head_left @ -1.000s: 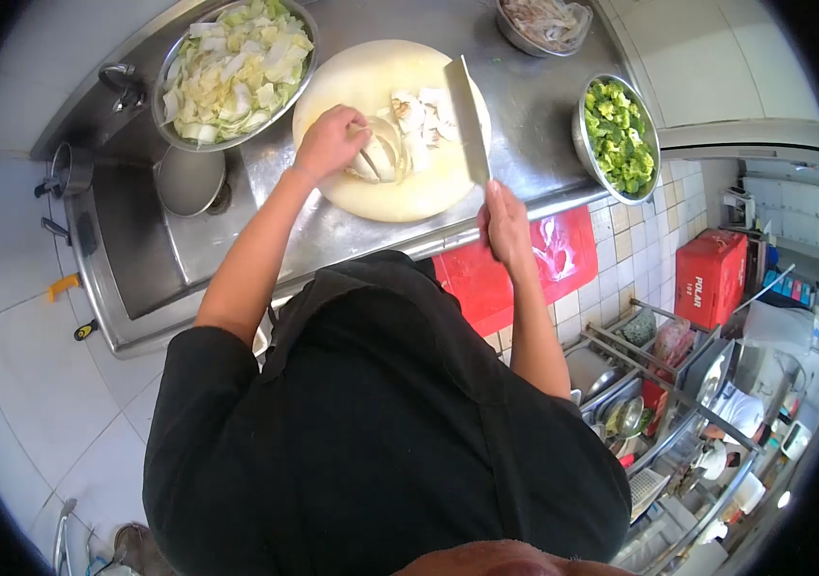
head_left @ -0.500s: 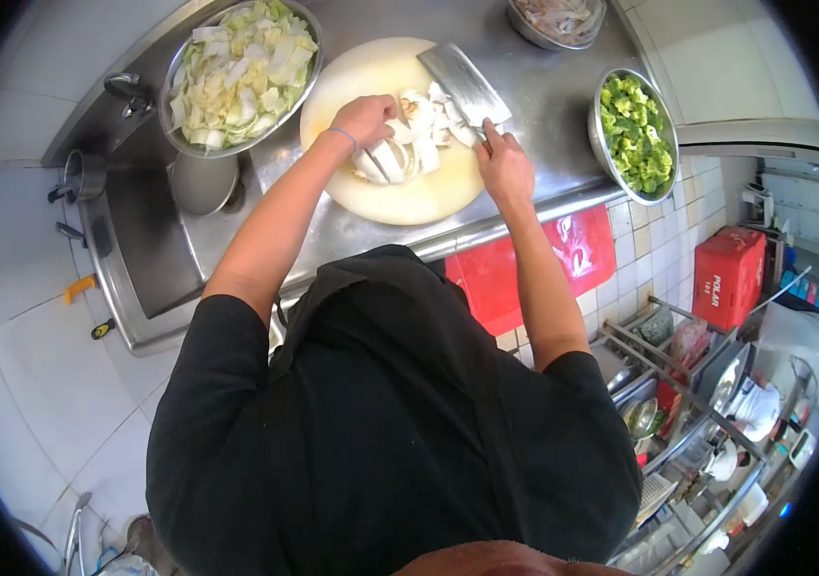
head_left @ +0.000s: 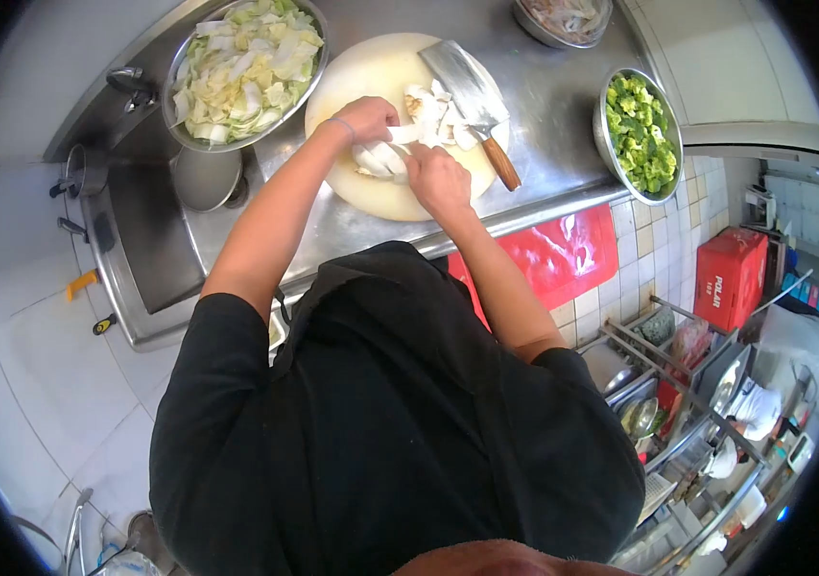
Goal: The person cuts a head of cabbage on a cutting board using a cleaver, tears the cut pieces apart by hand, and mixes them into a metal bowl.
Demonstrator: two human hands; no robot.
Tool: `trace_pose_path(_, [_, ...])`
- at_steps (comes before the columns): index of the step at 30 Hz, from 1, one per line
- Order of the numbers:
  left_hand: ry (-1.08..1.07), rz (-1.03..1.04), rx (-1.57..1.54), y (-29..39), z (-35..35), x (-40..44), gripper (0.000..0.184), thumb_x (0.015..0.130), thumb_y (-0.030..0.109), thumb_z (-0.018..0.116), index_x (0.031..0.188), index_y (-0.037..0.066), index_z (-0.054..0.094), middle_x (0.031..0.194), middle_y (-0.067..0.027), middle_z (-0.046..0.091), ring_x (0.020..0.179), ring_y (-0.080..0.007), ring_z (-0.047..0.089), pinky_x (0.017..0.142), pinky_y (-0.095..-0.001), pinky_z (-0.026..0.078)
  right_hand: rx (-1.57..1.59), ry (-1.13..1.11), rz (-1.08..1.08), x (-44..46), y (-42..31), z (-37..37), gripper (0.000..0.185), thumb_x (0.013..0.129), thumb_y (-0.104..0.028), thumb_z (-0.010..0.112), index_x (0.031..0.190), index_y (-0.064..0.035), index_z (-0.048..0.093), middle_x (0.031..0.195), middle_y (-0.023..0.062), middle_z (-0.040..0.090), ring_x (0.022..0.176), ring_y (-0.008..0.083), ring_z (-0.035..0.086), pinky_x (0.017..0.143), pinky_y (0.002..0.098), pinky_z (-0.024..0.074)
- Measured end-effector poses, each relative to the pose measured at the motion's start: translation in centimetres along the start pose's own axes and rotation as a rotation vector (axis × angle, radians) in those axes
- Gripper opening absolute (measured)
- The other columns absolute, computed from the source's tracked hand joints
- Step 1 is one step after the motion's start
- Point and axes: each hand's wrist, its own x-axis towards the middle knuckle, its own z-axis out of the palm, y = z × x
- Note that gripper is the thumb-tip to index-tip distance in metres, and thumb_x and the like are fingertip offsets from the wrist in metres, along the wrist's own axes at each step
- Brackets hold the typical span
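My left hand [head_left: 368,119] is closed on one end of a white slice [head_left: 404,134], which looks like mushroom. Close beside it, my right hand [head_left: 439,180] has its fingers pinched at the slice's other end. Below the hands, more thick white slices [head_left: 378,161] lie on the round cutting board [head_left: 347,72]. Smaller cut pieces [head_left: 436,113], some brown-edged, form a pile to the right. A cleaver [head_left: 467,84] with a wooden handle rests at the board's right side, its handle toward me, with no hand on it.
A large metal bowl of chopped cabbage [head_left: 248,72] stands at the upper left beside the sink [head_left: 145,230]. Broccoli florets [head_left: 641,134] fill a bowl at the counter's right edge. Another bowl [head_left: 568,19] is at the back. A red sheet or lid [head_left: 563,254] lies below the counter edge.
My right hand has let go of the cleaver handle and moved left to the white slices. The cleaver now lies on the board. My left hand has lifted a slice slightly.
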Motion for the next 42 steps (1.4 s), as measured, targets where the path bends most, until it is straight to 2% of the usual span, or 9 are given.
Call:
trace_pose_path(4, [0.002,-0.092,0.025,0.3,-0.5,0.1,0.021,0.073,0.013,0.074,0.092,0.005,0.068,0.086,-0.0111,0.069,0.082,-0.0243,0.065,0.078,-0.0347,0.052,-0.072,-0.045,-0.014,0.8,-0.3,-0.2,0.024,0.089,-0.027,0.061,0.093,-0.0060,0.073,0.092,0.0212,0.067,0.081,0.0393,0.069,0.075,0.0501,0.0543])
trace_pose_path(12, [0.676,-0.052,-0.653,-4.6,-0.8,-8.5,0.020,0.086,0.014,0.075,0.099,0.001,0.065,0.086,-0.0058,0.069,0.081,-0.0142,0.065,0.076,-0.0285,0.053,0.374,0.282,-0.042,-2.5,2.4,0.4,0.012,0.083,-0.010,0.066,0.091,-0.0006,0.068,0.087,0.0200,0.064,0.072,0.0355,0.064,0.069,0.0437,0.0526])
trace_pose_path(13, [0.736,-0.068,-0.748,-4.9,-0.7,-10.2,0.020,0.087,0.012,0.074,0.100,0.001,0.065,0.087,-0.0047,0.069,0.081,-0.0130,0.064,0.075,-0.0277,0.052,0.468,0.318,-0.017,-3.2,2.8,0.0,0.009,0.082,-0.004,0.067,0.089,0.0013,0.064,0.080,0.0143,0.062,0.067,0.0254,0.061,0.064,0.0373,0.0499])
trace_pose_path(17, [0.875,-0.242,-0.887,-6.9,-1.4,-15.8,0.018,0.089,0.007,0.071,0.104,0.001,0.065,0.089,-0.0031,0.068,0.078,-0.0109,0.062,0.069,-0.0257,0.051,0.756,0.191,0.253,-4.7,5.1,-0.8,0.010,0.089,-0.007,0.063,0.085,0.0022,0.058,0.070,0.0007,0.051,0.066,0.0078,0.048,0.059,0.0258,0.0414])
trace_pose_path(22, [1.112,-0.265,-0.969,-8.7,-4.3,-17.9,0.016,0.089,0.006,0.070,0.103,-0.001,0.065,0.088,-0.0032,0.068,0.071,-0.0094,0.060,0.062,-0.0237,0.048,0.785,-0.020,0.080,-0.6,-2.1,-1.5,0.014,0.088,-0.011,0.063,0.088,0.0028,0.060,0.071,0.0056,0.057,0.066,0.0121,0.052,0.063,0.0288,0.0450])
trace_pose_path(27, [1.243,-0.267,-0.806,-11.7,-9.0,-16.4,0.021,0.088,0.012,0.072,0.105,-0.001,0.067,0.092,-0.0045,0.069,0.076,-0.0097,0.062,0.064,-0.0247,0.050,0.725,-0.101,-0.231,6.8,-13.5,-0.2,0.027,0.087,-0.021,0.064,0.098,0.0035,0.067,0.082,0.0161,0.067,0.075,0.0237,0.065,0.073,0.0342,0.0519])
trace_pose_path(32, [1.223,-0.326,-0.306,-16.4,-13.1,-13.8,0.047,0.082,0.032,0.076,0.119,0.003,0.068,0.104,-0.0163,0.072,0.092,-0.0330,0.069,0.084,-0.0377,0.053,0.649,-0.095,-0.315,11.9,-18.5,-2.4,0.042,0.089,-0.031,0.069,0.118,-0.0002,0.068,0.091,0.0162,0.071,0.077,0.0226,0.071,0.074,0.0340,0.0547])
trace_pose_path(37, [1.128,-0.239,0.025,-16.1,-12.6,-13.0,0.061,0.086,0.049,0.069,0.136,0.015,0.060,0.145,-0.0176,0.050,0.136,-0.0377,0.044,0.111,-0.0521,0.035,0.696,-0.108,-0.077,10.4,-11.4,-6.3,0.039,0.091,-0.027,0.068,0.120,-0.0008,0.069,0.103,0.0186,0.072,0.086,0.0275,0.071,0.082,0.0359,0.0548])
trace_pose_path(42, [0.728,-0.399,0.334,-14.7,-8.3,-11.5,0.071,0.090,0.058,0.057,0.152,0.027,0.042,0.164,-0.0142,0.023,0.152,-0.0419,0.012,0.117,-0.0688,0.012,0.001,0.188,-0.009,5.6,5.6,-5.7,0.036,0.083,-0.025,0.076,0.110,-0.0030,0.070,0.112,0.0227,0.064,0.104,0.0373,0.063,0.094,0.0433,0.0498])
